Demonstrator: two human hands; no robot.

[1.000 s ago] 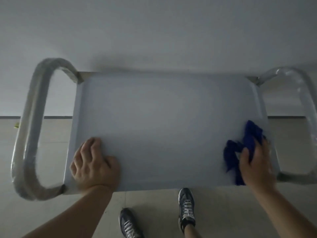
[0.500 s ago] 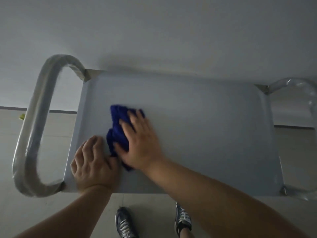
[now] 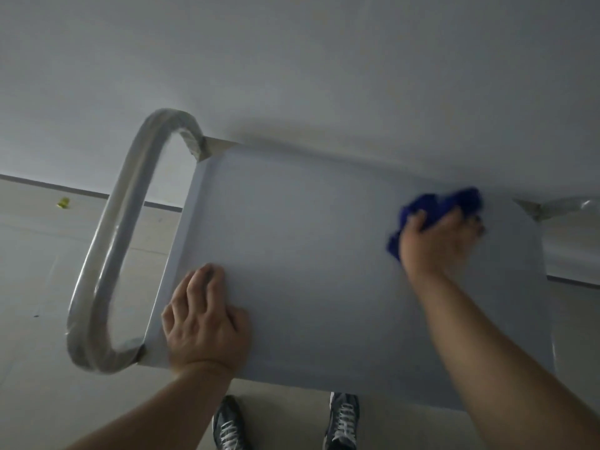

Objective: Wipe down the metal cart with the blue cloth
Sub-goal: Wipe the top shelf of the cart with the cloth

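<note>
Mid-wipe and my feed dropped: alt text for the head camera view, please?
A person's right hand grips a bunched blue cloth against the far right corner of a grey metal cart top. The left hand rests on its near left corner, beside a looped handle; two shoes show on the floor below.

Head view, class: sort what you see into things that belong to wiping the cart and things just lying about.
In the job:
blue cloth, bunched and gripped by the right hand
metal cart, its top being wiped
left hand, resting on the cart's near left corner

Just there:
yellow scrap on the floor
the person's shoes below the cart's near edge
</note>
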